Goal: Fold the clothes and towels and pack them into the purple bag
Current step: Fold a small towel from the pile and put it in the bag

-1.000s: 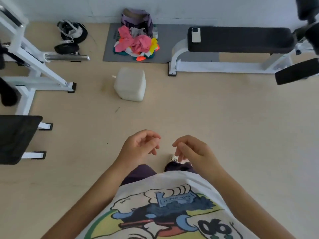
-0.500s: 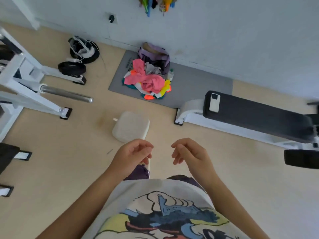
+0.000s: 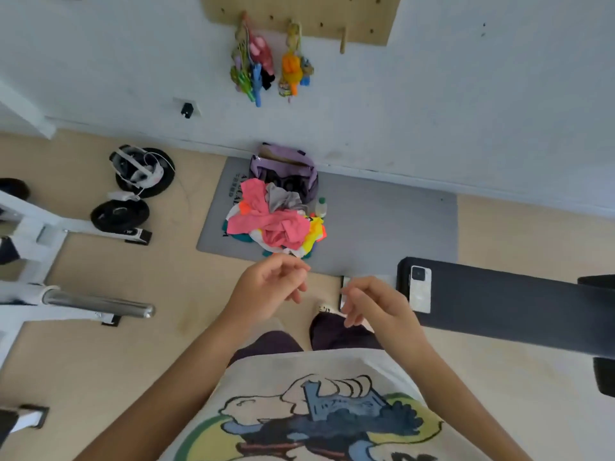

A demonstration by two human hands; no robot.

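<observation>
Head view, hands: we see our left hand [image 3: 266,287] and right hand [image 3: 376,306] raised in front of our chest, near each other but apart, both grasping nothing, the fingers loosely curled and relaxed.
Head view, purple bag [image 3: 283,171]: it sits at the far edge of a grey mat [image 3: 382,227], against the white wall [image 3: 466,111], its top open toward us.
Head view, clothes pile [image 3: 276,224]: we find an unfolded heap on the mat just in front of the bag and touching it, with a pink garment [image 3: 266,221] on top, a grey piece [image 3: 283,199] at the far side, and yellow, orange and white cloth at the right and near edges.
Head view, small bottle [image 3: 321,207]: it stands upright on the mat, just right of the pile.
Head view, bench [image 3: 499,301]: a black padded bench lies to our right, with a white phone [image 3: 420,289] lying on its left end.
Head view, left side: two black weight plates [image 3: 119,214] lie on the beige floor [image 3: 166,267] near the wall, a white headset [image 3: 136,166] resting on the farther one; a white metal rack [image 3: 30,234] with a steel bar [image 3: 100,302] stands nearer.
Head view, wall: a wooden pegboard [image 3: 299,11] holds colourful hanging items [image 3: 266,68].
Head view, ourselves: we wear a cartoon-print shirt [image 3: 316,410].
</observation>
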